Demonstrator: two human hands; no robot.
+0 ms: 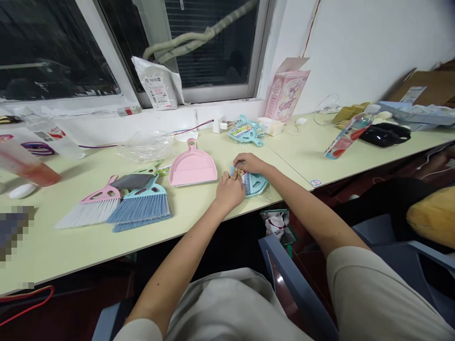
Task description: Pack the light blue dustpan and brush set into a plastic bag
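Packaged dustpan set (254,183) near table edge (249,210)

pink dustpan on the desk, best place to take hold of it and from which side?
Take the pink dustpan by its handle, the narrow stem with a hanging hole, pointing away toward the window. It lies flat, tray mouth facing the desk edge, so come from above at the far end. Both the left hand and right hand are busy with the packaged blue dustpan set.

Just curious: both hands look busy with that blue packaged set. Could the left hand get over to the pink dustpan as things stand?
Probably yes: the left hand is right beside the pink dustpan, with only bare table between them.
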